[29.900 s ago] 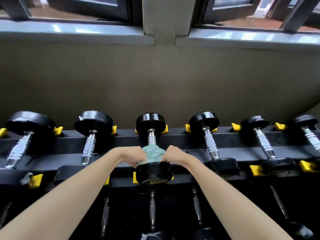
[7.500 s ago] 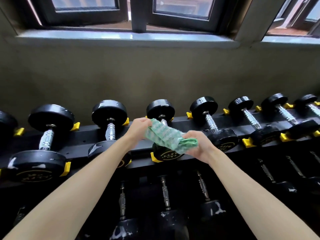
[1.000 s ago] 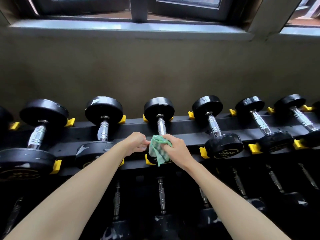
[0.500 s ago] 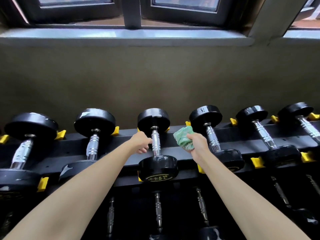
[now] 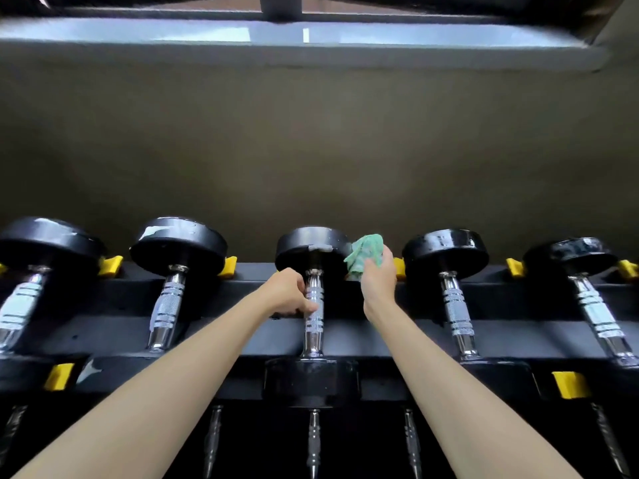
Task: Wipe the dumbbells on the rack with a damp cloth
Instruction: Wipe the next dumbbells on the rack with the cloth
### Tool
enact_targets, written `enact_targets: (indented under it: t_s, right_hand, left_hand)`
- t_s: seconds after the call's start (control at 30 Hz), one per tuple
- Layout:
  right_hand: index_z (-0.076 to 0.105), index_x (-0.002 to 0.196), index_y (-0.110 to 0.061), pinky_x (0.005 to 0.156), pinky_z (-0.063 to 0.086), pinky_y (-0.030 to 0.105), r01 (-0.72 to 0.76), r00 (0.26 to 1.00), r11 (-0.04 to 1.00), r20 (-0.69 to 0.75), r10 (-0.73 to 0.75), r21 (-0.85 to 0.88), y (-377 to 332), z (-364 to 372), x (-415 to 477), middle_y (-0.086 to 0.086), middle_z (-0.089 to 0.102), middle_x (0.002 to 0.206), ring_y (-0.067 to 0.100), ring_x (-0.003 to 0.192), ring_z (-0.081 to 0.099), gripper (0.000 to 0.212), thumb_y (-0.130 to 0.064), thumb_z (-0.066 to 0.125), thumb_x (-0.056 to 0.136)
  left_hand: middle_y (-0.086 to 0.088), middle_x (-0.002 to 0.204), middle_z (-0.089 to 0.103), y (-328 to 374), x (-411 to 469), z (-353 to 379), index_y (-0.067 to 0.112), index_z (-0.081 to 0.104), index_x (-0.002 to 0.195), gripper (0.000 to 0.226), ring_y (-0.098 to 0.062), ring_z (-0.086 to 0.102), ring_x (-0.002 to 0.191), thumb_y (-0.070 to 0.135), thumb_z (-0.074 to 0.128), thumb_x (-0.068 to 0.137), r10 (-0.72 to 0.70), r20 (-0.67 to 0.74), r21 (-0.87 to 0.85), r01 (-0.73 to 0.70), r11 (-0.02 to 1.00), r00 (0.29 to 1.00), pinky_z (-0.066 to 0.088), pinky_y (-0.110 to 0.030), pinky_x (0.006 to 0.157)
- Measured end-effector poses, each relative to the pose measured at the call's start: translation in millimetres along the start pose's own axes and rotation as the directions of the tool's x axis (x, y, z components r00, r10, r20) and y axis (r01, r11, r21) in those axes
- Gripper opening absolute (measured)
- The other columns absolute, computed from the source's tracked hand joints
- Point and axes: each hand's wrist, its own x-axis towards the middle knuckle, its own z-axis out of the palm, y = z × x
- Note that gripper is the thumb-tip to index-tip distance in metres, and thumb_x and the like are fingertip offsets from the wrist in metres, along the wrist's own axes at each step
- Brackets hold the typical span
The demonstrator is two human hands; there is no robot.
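Observation:
Black dumbbells with chrome handles lie in a row on the black rack (image 5: 380, 335). The middle dumbbell (image 5: 314, 326) lies straight ahead of me. My left hand (image 5: 288, 294) grips the upper part of its chrome handle. My right hand (image 5: 378, 274) holds a bunched green cloth (image 5: 364, 255) against the right side of that dumbbell's far head (image 5: 313, 247). The near head sits at the rack's front rail.
Neighbouring dumbbells lie on both sides: one at the left (image 5: 169, 299) and one at the right (image 5: 453, 295), with yellow saddle pads (image 5: 570, 384) between them. More dumbbells sit on a lower tier. A bare wall and a window sill (image 5: 311, 39) rise behind the rack.
My right hand has carried the cloth up and back to the far head of the middle dumbbell. My left hand has closed on its handle. The view has tilted downward and closer.

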Motion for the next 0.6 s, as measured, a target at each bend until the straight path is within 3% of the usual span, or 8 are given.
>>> enact_targets:
  t_s: [0.1,0.2,0.33,0.6]
  right_hand:
    - [0.049,0.122,-0.017,0.071,0.041,0.020,0.002,1.000,1.000,0.003,-0.002,0.014,1.2,1.6,9.2,-0.002,0.054,0.098,0.011,0.086,0.051,0.041,0.005,0.033,0.092]
    - [0.052,0.118,-0.015,0.063,0.041,0.018,-0.063,0.998,0.997,0.015,0.063,0.049,-5.7,6.0,23.0,-0.002,0.056,0.092,0.008,0.074,0.050,0.038,0.003,0.032,0.091]
    - [0.054,0.107,-0.020,0.066,0.041,0.022,-0.130,0.991,0.991,0.040,0.128,0.028,-14.7,11.9,29.4,-0.004,0.054,0.082,0.011,0.072,0.047,0.034,0.001,0.032,0.091]
    - [0.059,0.116,-0.020,0.094,0.043,0.036,0.206,0.975,0.955,0.128,-0.182,-0.213,-28.2,9.8,12.5,-0.005,0.058,0.102,0.020,0.104,0.052,0.038,-0.003,0.041,0.087]
  left_hand:
    - [-0.010,0.066,0.058,0.7,2.1,0.3,0.013,0.047,0.067,0.026,-0.020,0.043,0.054,0.012,0.072,0.074,-0.020,0.028,-0.055,0.022,0.998,0.999,0.039,-0.023,0.053]
    - [-0.008,0.061,0.057,0.0,3.6,0.1,0.013,0.045,0.070,0.026,-0.019,0.041,0.054,0.012,0.071,0.075,-0.025,0.047,-0.064,0.028,0.998,0.999,0.039,-0.026,0.057]
    - [-0.007,0.062,0.059,-1.4,6.3,3.8,0.013,0.046,0.070,0.027,-0.011,0.044,0.046,0.012,0.072,0.077,-0.022,0.018,-0.037,0.023,0.999,1.000,0.040,-0.021,0.052]
    - [-0.002,0.053,0.052,-4.3,2.7,4.0,0.010,0.048,0.080,0.021,-0.004,0.036,0.030,0.013,0.068,0.082,-0.014,0.017,-0.084,0.015,0.996,1.000,0.032,-0.016,0.039]
